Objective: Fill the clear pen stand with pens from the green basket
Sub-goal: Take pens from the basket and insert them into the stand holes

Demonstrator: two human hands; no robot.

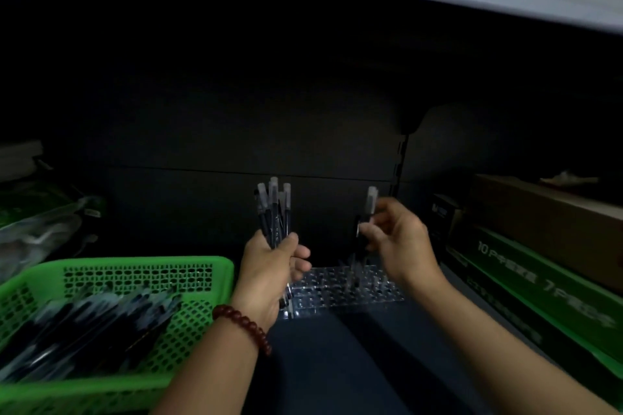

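Lying on the dark counter (337,354) between the wrists, the clear perforated acrylic pen stand (350,288) shows mostly vacant holes. Right hand (401,246) pinches one black clear-capped pen (370,209) above it. Left hand (273,268) grips a bundle of similar pens (274,209) beside the green plastic mesh basket (135,268). Risk: dimness causing missed holes.

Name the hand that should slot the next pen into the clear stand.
Right hand: its grip pinches a single pen upright, directly above the clear stand. The left hand grips a whole bundle of pens at the stand's left end.
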